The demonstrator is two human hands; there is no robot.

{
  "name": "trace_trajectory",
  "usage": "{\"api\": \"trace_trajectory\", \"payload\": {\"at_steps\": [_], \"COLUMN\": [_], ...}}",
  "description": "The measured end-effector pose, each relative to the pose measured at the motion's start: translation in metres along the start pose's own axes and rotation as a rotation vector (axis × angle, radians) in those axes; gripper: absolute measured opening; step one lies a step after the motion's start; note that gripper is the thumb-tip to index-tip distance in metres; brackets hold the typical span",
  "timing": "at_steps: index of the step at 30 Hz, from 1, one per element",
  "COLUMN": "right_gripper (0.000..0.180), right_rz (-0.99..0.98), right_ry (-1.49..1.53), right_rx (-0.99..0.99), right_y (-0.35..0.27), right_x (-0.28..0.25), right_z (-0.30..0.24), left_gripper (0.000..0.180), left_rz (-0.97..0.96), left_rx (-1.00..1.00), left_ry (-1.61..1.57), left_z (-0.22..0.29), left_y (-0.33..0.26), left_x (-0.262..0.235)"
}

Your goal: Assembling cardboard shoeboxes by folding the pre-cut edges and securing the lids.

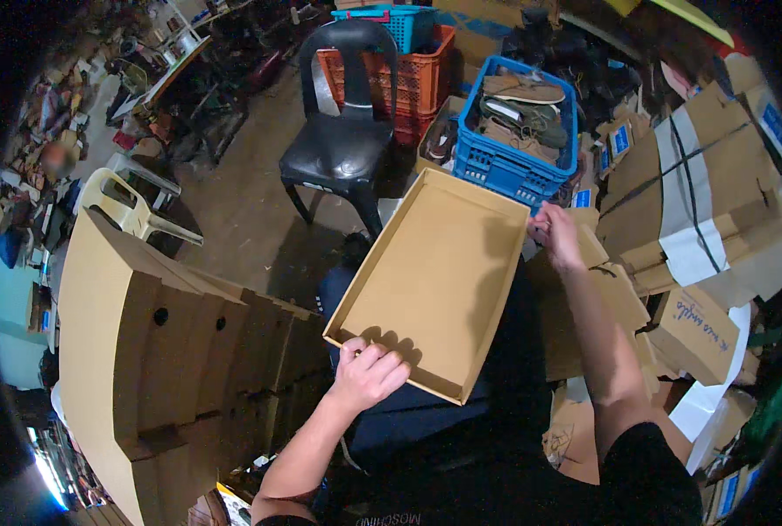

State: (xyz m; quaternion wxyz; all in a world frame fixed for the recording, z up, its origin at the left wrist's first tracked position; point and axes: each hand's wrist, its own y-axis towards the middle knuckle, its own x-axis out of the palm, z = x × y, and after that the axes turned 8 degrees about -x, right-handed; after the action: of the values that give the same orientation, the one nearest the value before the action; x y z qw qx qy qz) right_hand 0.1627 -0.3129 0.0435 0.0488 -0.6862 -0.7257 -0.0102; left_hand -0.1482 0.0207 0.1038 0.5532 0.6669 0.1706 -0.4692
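A shallow, open cardboard box [430,280] is tilted over my lap, its bare inside facing me. My left hand [369,375] grips the near-left wall, its fingers curled over the rim. At the far-right corner my right hand [553,235] is closed on the edge, partly hidden by the box wall. Apart from shadows, nothing shows inside the box.
Stacked cardboard boxes [189,351] rise close on my left. A black plastic chair [338,149] stands ahead, beside a blue crate [513,167] of shoes. Orange crates [426,74] are behind it. Large taped cartons [689,184] and smaller boxes [693,333] crowd the right.
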Motion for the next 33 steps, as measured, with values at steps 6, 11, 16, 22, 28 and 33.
{"api": "trace_trajectory", "payload": {"at_steps": [6,11,16,22,28,33], "right_gripper": [0.065,0.090,0.056,0.039,0.036,0.034], "right_rz": [-0.100,-0.321,-0.354,-0.320,-0.303,-0.788], "right_ry": [0.292,0.264,0.278,0.257,0.275,0.412], "right_rx": [0.244,0.450,0.211,0.018,-0.238,-0.058], "right_y": [-0.027,-0.170,-0.223,-0.121,-0.104,-0.129], "right_x": [0.009,0.081,0.111,0.062,0.160,0.270], "right_z": [0.021,-0.008,-0.041,-0.037,-0.200,-0.242], "left_gripper": [0.015,0.016,0.017,0.036,0.048,0.041], "left_rz": [0.068,0.082,0.116,0.491,0.348,-0.048], "left_rx": [-0.175,-0.206,-0.165,-0.220,-0.548,-0.628], "left_ry": [0.095,0.091,0.047,-0.044,-0.288,-0.383], "left_z": [-0.004,-0.001,0.009,0.011,0.004,0.009], "left_y": [0.006,0.016,0.030,0.043,0.019,-0.019], "left_x": [-0.011,0.012,0.014,0.013,0.053,0.098]}}
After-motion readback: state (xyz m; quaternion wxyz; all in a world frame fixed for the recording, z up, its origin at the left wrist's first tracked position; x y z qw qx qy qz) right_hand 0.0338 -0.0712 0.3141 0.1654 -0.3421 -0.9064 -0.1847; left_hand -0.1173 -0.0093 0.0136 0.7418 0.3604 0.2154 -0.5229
